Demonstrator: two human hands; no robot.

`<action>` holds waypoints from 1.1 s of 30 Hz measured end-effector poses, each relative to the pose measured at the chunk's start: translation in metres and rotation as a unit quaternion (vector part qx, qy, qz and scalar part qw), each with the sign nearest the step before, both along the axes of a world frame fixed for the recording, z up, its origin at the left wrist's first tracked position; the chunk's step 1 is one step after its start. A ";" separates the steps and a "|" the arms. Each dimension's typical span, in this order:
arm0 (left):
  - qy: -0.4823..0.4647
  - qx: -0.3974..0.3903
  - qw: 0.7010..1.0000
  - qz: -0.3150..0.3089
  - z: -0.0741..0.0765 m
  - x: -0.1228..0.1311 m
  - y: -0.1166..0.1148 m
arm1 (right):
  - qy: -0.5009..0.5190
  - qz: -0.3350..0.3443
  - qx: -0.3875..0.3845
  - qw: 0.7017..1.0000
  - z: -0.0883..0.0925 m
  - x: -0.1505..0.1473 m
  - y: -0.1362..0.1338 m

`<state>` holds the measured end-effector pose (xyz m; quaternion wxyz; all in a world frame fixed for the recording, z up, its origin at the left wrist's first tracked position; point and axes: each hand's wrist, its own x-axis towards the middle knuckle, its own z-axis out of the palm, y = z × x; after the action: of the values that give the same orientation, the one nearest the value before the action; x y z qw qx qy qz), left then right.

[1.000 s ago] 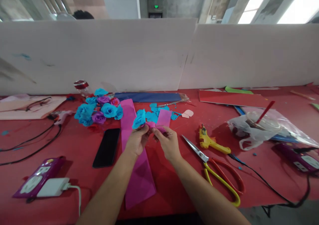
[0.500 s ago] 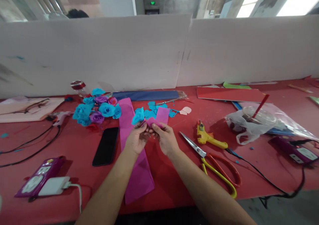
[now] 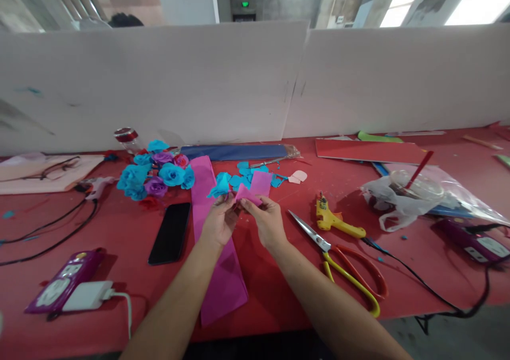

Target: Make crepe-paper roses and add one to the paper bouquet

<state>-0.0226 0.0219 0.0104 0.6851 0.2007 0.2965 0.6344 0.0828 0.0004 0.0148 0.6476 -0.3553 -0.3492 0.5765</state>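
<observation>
1. Left hand (image 3: 219, 219) and right hand (image 3: 269, 222) were held close together, with a little piece of pink paper (image 3: 245, 194) pinched between the fingertips of both.
2. A long magenta strip (image 3: 223, 285) was laid flat on the red table (image 3: 287, 301), partly covered by the left hand.
3. Scissors (image 3: 322, 242) were laid to the right of the right hand.
4. A yellow glue gun (image 3: 330, 222) was parked just beyond those.
5. A blue paper flower (image 3: 220, 183) was seen right at the left hand; whether it was gripped couldn't be told.

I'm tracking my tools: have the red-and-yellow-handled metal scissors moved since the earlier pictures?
No: the scissors keep the same place beside the yellow plastic glue gun.
</observation>
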 end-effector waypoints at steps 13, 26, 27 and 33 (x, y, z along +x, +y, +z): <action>0.052 -0.014 0.998 0.022 0.000 0.011 -0.006 | -0.136 -0.099 0.016 0.986 -0.002 0.000 -0.001; 0.027 -0.026 0.999 -0.038 0.009 0.000 -0.007 | 0.095 0.093 -0.081 0.988 -0.002 0.000 0.001; 0.025 -0.029 0.999 -0.028 0.008 0.001 -0.006 | 0.098 0.075 -0.079 0.989 -0.002 0.000 0.001; 0.040 0.002 0.999 0.015 0.003 0.009 -0.006 | -0.049 -0.059 0.019 0.997 -0.004 0.000 0.001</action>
<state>-0.0132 0.0155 0.0131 0.6627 0.2229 0.3256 0.6365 0.0827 0.0011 0.0111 0.6690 -0.3906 -0.3706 0.5124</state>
